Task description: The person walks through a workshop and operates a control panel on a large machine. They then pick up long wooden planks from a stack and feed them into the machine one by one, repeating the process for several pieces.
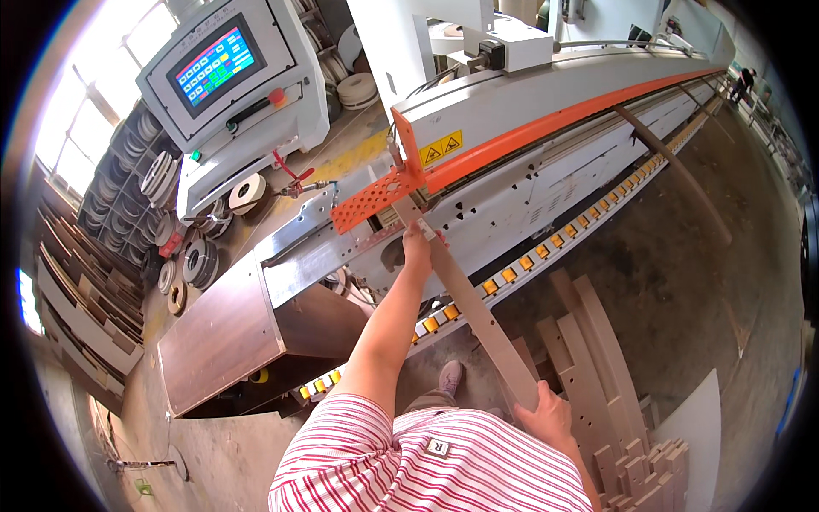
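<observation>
A long, narrow beige board (479,316) with small holes slants from the machine toward my body. Close to its far end, my left hand (418,245) is closed around it, just below the orange perforated guard (375,201). The board's far tip reaches under the edge of that guard. My right hand (546,416) grips the near end, with the thumb on top and the other fingers mostly hidden beneath. The long grey machine (546,94) with an orange rail (529,139) runs away to the far right.
A control panel (223,72) with a lit screen stands at the left. Yellow rollers (509,275) line the machine's lower side. Beige boards (589,358) are stacked at my right. Tape rolls (200,260) lie at left, behind a brown wooden box (223,341). A distant person (744,83) is at far right.
</observation>
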`<action>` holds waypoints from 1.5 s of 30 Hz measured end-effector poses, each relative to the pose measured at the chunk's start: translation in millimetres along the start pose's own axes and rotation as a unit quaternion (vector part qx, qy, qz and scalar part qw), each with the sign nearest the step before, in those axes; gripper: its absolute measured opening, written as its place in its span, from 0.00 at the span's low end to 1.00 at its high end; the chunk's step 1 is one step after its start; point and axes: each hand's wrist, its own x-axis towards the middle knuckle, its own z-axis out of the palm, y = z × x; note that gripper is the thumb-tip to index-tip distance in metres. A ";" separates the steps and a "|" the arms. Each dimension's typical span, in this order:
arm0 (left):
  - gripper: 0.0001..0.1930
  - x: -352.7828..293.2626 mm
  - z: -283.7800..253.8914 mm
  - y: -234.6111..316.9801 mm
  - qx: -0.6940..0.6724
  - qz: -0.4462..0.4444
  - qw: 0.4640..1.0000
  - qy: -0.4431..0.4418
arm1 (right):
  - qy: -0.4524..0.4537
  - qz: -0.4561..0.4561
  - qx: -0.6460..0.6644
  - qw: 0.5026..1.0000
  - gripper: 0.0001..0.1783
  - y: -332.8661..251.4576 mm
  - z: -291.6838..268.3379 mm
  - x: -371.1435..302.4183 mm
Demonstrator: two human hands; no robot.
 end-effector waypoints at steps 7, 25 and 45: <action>0.24 -6.9 8.0 7.1 0.009 -0.010 0.999 0.029 | -0.016 0.001 -0.006 1.000 0.28 -2.5 -3.1 4.6; 0.23 38.3 96.4 -34.7 0.009 -0.003 1.000 0.017 | 0.042 0.017 -0.024 0.999 0.28 45.3 -47.3 49.9; 0.18 -115.5 28.1 -94.3 0.403 0.218 0.814 -0.358 | 0.355 0.554 -0.228 0.718 0.24 245.9 -5.5 -319.9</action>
